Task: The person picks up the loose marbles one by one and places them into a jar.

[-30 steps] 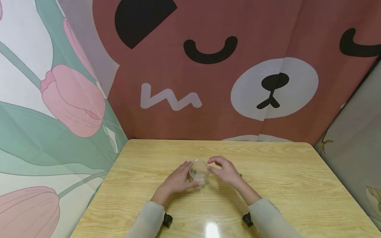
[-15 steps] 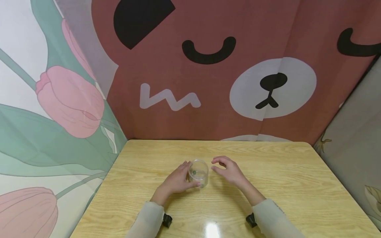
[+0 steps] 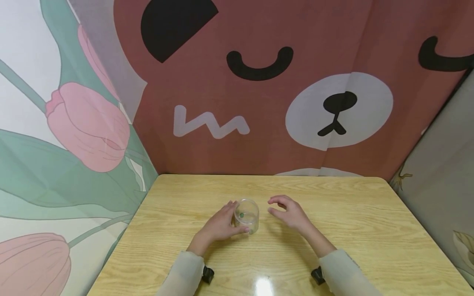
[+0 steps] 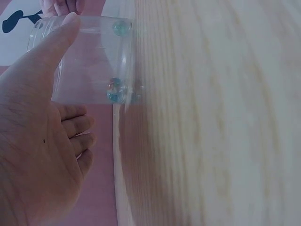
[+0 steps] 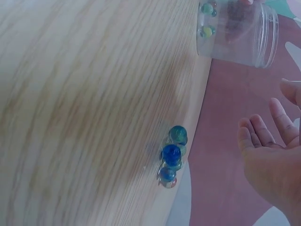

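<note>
A clear jar [image 3: 252,217] with a threaded rim stands upright and lidless on the wooden table [image 3: 192,189]. My left hand [image 3: 221,223] holds it from the left, thumb across the near side and fingers behind it. A few glass marbles lie at the jar's bottom, among them a greenish marble [image 4: 122,28]. To the right of the jar, apart from it, my right hand [image 3: 292,213] hovers with loosely bent fingers and nothing between them. In the right wrist view, several marbles lie clustered on the table, a dark blue marble [image 5: 171,154] among them; the head view hides this cluster behind the right hand.
Behind the table's far edge hangs a reddish-brown curtain [image 3: 207,156] with a bear face. A tulip-patterned curtain [image 3: 89,127] borders the left side, and a grey curtain [image 3: 444,164] the right. Each wrist carries a small black device, such as the left wrist camera [image 3: 208,274].
My right hand has moved away from the jar's rim to the right, its fingers still loosely bent. The left hand and the jar have stayed in place.
</note>
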The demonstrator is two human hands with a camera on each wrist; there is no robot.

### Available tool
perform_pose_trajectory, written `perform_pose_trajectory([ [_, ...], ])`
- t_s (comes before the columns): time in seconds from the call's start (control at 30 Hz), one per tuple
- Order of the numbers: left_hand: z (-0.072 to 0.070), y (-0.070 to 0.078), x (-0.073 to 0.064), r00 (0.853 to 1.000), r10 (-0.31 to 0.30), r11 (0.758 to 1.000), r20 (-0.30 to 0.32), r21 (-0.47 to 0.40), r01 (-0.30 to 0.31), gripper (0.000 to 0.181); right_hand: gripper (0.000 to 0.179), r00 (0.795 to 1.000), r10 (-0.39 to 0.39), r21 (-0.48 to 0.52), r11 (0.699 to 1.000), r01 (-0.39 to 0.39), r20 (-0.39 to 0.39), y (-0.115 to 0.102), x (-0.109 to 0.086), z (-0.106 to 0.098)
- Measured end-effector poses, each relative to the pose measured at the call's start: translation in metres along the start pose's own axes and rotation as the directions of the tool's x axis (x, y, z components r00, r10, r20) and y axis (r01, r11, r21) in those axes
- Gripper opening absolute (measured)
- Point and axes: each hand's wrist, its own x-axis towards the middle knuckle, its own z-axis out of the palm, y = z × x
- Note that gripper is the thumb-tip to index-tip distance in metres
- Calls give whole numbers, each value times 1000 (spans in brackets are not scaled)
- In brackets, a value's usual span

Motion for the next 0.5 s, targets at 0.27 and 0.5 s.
perform_pose_trajectory([
  [0.27, -2, 1, -1, 1000, 11, 1000, -2, 4, -11, 106, 29, 1000, 16, -46, 999, -15, 0, 6, -5, -13],
  [0.5, -2, 0, -2, 1000, 14, 1000, -1, 7, -14, 108, 32, 999, 35, -63, 997, -36, -8, 16, -9, -27],
])
